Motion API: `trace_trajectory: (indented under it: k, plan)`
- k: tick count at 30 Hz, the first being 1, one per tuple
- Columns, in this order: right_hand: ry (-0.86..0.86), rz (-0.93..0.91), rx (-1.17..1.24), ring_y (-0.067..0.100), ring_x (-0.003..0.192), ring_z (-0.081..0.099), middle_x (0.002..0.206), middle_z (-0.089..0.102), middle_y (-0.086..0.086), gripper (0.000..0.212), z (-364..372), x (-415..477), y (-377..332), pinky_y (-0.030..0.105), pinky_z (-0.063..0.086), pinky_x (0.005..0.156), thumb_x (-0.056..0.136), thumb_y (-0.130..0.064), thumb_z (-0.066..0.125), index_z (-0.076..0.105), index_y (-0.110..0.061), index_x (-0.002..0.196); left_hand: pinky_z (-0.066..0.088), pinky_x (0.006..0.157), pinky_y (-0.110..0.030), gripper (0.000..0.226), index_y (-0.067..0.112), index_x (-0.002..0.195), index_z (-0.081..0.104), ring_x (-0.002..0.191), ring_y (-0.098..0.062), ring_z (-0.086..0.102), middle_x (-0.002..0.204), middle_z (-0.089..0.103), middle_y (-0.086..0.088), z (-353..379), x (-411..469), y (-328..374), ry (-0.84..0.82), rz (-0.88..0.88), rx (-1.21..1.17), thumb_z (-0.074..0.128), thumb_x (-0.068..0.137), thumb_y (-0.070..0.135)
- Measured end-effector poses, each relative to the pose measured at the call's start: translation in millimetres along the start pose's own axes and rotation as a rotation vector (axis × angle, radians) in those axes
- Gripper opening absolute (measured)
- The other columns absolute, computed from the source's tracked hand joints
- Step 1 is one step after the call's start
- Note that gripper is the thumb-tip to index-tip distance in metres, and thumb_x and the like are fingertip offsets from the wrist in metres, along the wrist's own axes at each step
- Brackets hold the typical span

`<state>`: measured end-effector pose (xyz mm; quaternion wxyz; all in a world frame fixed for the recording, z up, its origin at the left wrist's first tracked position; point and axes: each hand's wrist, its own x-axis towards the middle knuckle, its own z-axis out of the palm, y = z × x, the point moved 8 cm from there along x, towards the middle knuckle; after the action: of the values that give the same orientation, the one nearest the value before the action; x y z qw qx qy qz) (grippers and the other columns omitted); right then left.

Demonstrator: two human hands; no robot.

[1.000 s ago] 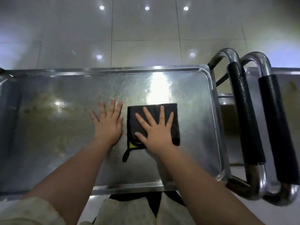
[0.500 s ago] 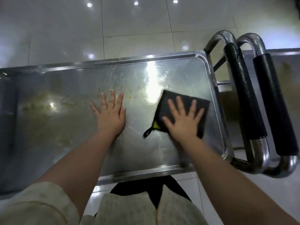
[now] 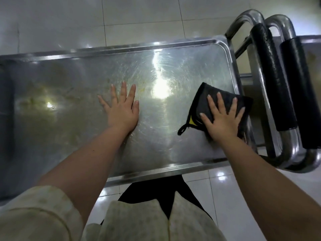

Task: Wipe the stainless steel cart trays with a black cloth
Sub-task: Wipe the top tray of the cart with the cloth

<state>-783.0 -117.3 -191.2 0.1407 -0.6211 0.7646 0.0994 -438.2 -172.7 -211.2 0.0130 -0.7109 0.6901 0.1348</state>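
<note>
A wide stainless steel cart tray lies below me, scratched and with yellowish smears on its left half. A folded black cloth with a yellow tag and a small loop lies at the tray's right edge. My right hand presses flat on the cloth with fingers spread. My left hand rests flat on the bare metal near the tray's middle, fingers straight, holding nothing.
Two steel cart handles with black grips stand right of the tray, one behind the other. Part of a second steel tray shows behind them. The raised tray rim runs along the near edge. Glossy white floor tiles surround the cart.
My right hand has slid the cloth rightward from the tray's middle to its right edge, turning it a little. My left hand stays flat in the same spot.
</note>
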Motion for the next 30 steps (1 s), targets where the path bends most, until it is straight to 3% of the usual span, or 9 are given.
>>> trace_trajectory:
  k: [3, 8, 10, 14, 17, 20, 24, 26, 30]
  plan:
    - [-0.009, -0.134, -0.02, 0.042, 0.144, -0.023, 0.16, -0.02, -0.015, 0.071, 20.6, -40.4, -76.1, 0.068, -0.013, 0.11, 0.084, -0.077, 0.007, -0.022, -0.052, 0.144, -0.012, 0.109, -0.071, 0.056, 0.04, 0.155, 0.001, 0.15, -0.031, -0.01, 0.165, -0.007, 0.006, 0.0, -0.5, -1.1, 0.003, 0.005, 0.013, 0.015, 0.102, 0.048]
    - [0.016, -0.627, -0.053, 0.042, 0.148, -0.005, 0.164, 0.009, -0.01, 0.07, 46.9, -112.1, -173.8, 0.071, 0.0, 0.111, 0.09, -0.074, 0.028, 0.014, -0.047, 0.153, -0.011, 0.109, -0.072, 0.056, 0.04, 0.155, 0.003, 0.15, -0.031, -0.009, 0.165, -0.006, 0.006, 0.5, -1.8, -6.7, -0.005, 0.016, 0.018, 0.018, 0.102, 0.048]
    - [0.06, -0.563, -0.043, 0.039, 0.149, -0.007, 0.163, 0.007, -0.012, 0.071, 37.1, -92.3, -137.5, 0.07, -0.001, 0.112, 0.089, -0.076, 0.026, 0.009, -0.05, 0.152, -0.012, 0.109, -0.071, 0.055, 0.04, 0.155, 0.003, 0.15, -0.031, -0.01, 0.165, -0.005, 0.006, -0.1, -2.5, -6.6, -0.004, 0.014, 0.014, 0.017, 0.102, 0.048]
    - [0.054, -0.066, -0.021, 0.04, 0.147, -0.014, 0.163, -0.006, -0.014, 0.07, 20.5, -49.3, 1.1, 0.063, -0.008, 0.115, 0.084, -0.081, 0.009, -0.01, -0.056, 0.147, -0.013, 0.109, -0.071, 0.056, 0.038, 0.156, 0.003, 0.15, -0.032, -0.01, 0.165, -0.004, 0.003, -1.4, -1.9, 0.4, -0.009, 0.016, 0.018, 0.014, 0.102, 0.048]
    - [0.011, 0.063, -0.017, 0.039, 0.146, -0.018, 0.162, -0.015, -0.014, 0.07, 19.7, -52.0, 28.5, 0.064, -0.009, 0.114, 0.083, -0.08, 0.002, -0.015, -0.055, 0.147, -0.011, 0.109, -0.071, 0.056, 0.037, 0.156, 0.001, 0.15, -0.032, -0.011, 0.165, -0.006, 0.003, -1.4, -2.6, 3.2, -0.019, 0.008, 0.037, 0.013, 0.102, 0.048]
    - [0.008, -0.072, -0.032, 0.044, 0.145, -0.018, 0.162, -0.012, -0.013, 0.071, 28.2, -70.4, -39.0, 0.066, -0.011, 0.112, 0.084, -0.077, 0.009, -0.011, -0.052, 0.148, -0.01, 0.11, -0.071, 0.056, 0.036, 0.156, 0.001, 0.15, -0.032, -0.011, 0.165, -0.006, 0.003, -4.0, -3.9, 2.4, -0.022, 0.008, 0.04, 0.013, 0.102, 0.047]
    - [0.008, -0.594, -0.058, 0.047, 0.146, -0.005, 0.163, 0.01, -0.01, 0.071, 48.5, -120.2, -163.8, 0.07, -0.004, 0.111, 0.087, -0.073, 0.031, 0.015, -0.048, 0.152, -0.011, 0.11, -0.071, 0.056, 0.037, 0.156, 0.003, 0.15, -0.031, -0.011, 0.165, -0.005, 0.004, -6.0, -4.6, -1.1, -0.022, 0.007, 0.043, 0.016, 0.102, 0.047]
    - [0.016, -0.715, -0.076, 0.044, 0.148, -0.002, 0.163, 0.012, -0.011, 0.071, 49.0, -124.6, -173.6, 0.068, -0.007, 0.112, 0.087, -0.073, 0.035, 0.017, -0.047, 0.151, -0.012, 0.11, -0.07, 0.056, 0.037, 0.156, 0.004, 0.15, -0.03, -0.011, 0.165, -0.004, 0.004, -5.7, -4.5, -2.7, -0.019, 0.003, 0.033, 0.016, 0.102, 0.048]
    - [0.062, -0.439, -0.04, 0.041, 0.148, 0.002, 0.161, 0.011, -0.014, 0.072, 32.1, -94.4, -74.4, 0.069, 0.003, 0.113, 0.085, -0.076, 0.031, 0.017, -0.049, 0.15, -0.013, 0.11, -0.07, 0.056, 0.036, 0.156, 0.006, 0.15, -0.03, -0.009, 0.165, -0.002, 0.003, -6.4, -4.9, 1.5, -0.017, 0.02, 0.01, 0.016, 0.102, 0.048]
